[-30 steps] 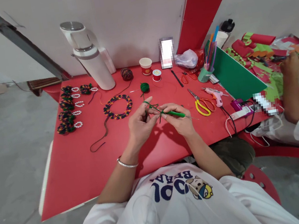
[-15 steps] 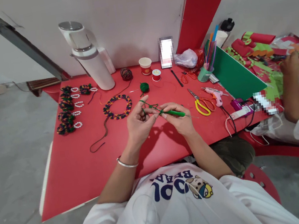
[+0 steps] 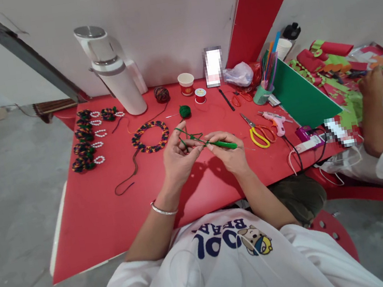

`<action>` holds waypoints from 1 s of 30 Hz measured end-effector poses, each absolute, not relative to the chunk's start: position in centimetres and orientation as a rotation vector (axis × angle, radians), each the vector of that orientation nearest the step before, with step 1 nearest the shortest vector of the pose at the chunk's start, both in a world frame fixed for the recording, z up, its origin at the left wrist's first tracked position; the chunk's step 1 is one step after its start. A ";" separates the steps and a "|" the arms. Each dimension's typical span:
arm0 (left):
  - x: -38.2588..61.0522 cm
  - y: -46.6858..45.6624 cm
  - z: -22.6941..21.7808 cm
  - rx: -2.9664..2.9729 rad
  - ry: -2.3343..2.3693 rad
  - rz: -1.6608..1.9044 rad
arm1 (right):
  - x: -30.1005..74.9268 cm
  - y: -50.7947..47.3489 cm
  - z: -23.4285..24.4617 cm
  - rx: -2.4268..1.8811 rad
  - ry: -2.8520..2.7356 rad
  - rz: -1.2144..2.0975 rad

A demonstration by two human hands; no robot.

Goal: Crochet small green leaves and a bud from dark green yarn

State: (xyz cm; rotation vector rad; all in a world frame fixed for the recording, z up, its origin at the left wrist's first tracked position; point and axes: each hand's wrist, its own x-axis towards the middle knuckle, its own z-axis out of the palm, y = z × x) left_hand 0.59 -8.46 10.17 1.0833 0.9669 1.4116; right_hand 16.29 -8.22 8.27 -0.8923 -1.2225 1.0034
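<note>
My right hand (image 3: 229, 149) is closed around a crochet hook with a green handle (image 3: 226, 144), its tip end towards my left hand. Green yarn (image 3: 195, 136) runs over the raised index finger of my left hand (image 3: 180, 155), whose thumb and other fingers pinch the strand close to the hook. Both hands meet above the red table, almost touching. Just beyond them lies a small ball of green yarn (image 3: 185, 111). A crocheted ring in mixed dark colours (image 3: 150, 137) rests to the left, with a loose yarn tail.
Several yarn pieces with white beads (image 3: 82, 150) line the table's left side. A tall white thermos (image 3: 120, 82) and a paper cup (image 3: 186, 84) stand at the back. To the right are yellow-handled scissors (image 3: 259, 138) and a pink glue gun (image 3: 278, 122). A co-worker's hands (image 3: 375, 81) work farther right.
My left index finger has lifted slightly, drawing the green yarn a little higher and wider. My right hand and the hook have barely moved.
</note>
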 end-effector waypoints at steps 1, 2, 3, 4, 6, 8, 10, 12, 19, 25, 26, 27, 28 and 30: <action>0.6 -8.4 10.1 1.075 0.962 1.409 | 16.3 -8.2 8.2 -0.897 -1.216 1.002; 0.6 -8.4 10.1 1.069 0.958 1.405 | 16.3 -8.2 8.1 -0.899 -1.211 1.000; 0.6 -8.4 10.0 1.066 0.955 1.398 | 16.3 -8.2 8.0 -0.900 -1.209 1.000; 0.6 -8.4 10.0 1.063 0.954 1.391 | 16.3 -8.2 8.0 -0.899 -1.208 1.001; 0.6 -8.4 10.1 1.060 0.959 1.384 | 16.3 -8.2 7.9 -0.892 -1.211 1.005; 0.6 -8.5 10.2 1.062 0.972 1.376 | 16.3 -8.1 7.9 -0.882 -1.215 1.008; 0.6 -8.5 10.2 1.074 0.980 1.368 | 16.3 -8.1 8.0 -0.882 -1.217 1.002; 0.7 -8.6 10.3 1.082 0.981 1.365 | 16.3 -8.1 7.9 -0.893 -1.229 0.992; 0.6 -8.4 10.1 0.889 0.900 1.371 | 16.0 -8.6 7.8 -0.918 -1.356 0.759; 0.1 -8.1 10.2 0.671 0.789 1.213 | 16.1 -8.5 6.7 -0.832 -1.344 0.733; 0.0 -8.0 10.2 0.652 0.778 1.199 | 16.3 -8.2 6.4 -0.810 -1.326 0.795; -0.1 -8.0 10.2 0.643 0.775 1.194 | 16.5 -8.0 6.1 -0.789 -1.307 0.867; -0.2 -8.0 10.3 0.641 0.777 1.194 | 16.7 -7.8 5.9 -0.769 -1.290 0.940; -0.3 -8.0 10.3 0.653 0.786 1.203 | 17.2 -7.4 5.7 -0.746 -1.256 1.064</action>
